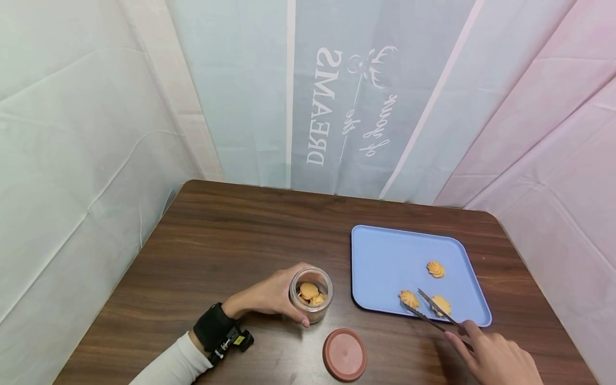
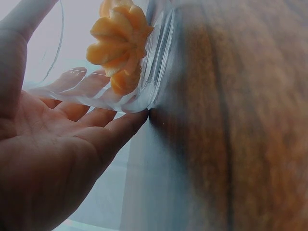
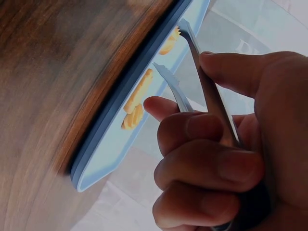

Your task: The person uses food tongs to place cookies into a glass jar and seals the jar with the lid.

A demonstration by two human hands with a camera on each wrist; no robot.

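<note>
**Tongs over the tray, jar held steady**

While the left hand wraps its fingers around the open glass jar to keep it upright on the tabletop, the right hand grips metal tongs, fingers curled tight about the handles. The tong tips stand slightly apart, straddling a cookie at the near edge of the blue tray. Two more cookies lie near it on the tray, and some sit inside the jar. The brown lid rests on the tabletop just in front of the jar, leaving its mouth free.
</note>
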